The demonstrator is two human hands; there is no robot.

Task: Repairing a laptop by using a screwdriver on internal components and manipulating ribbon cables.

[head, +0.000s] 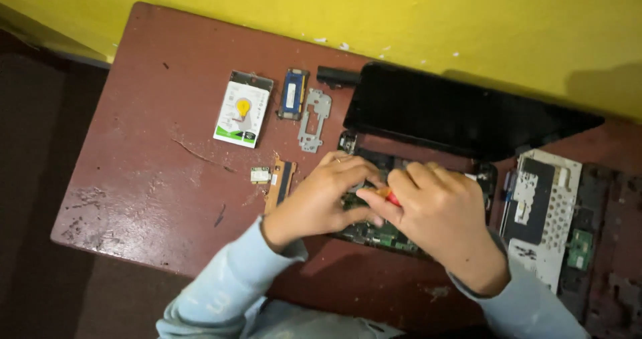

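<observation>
Sleeves, pale blue, nearest the lens | right hand (438, 208) fingers pinching an orange-handled screwdriver (389, 196) | left hand (326, 198) curled beside it, fingertips touching the tool | opened laptop (388, 235): green board bared, black screen tilted back, mid-table on the brown table (147, 178) | hard drive (241, 109) well left

The left hand (321, 202) lies palm down, fingers curled forward; the right hand (438, 212) is closed in a pinching grip, thumb toward the left; both forearms angle inward, knuckles nearly touching.
</observation>
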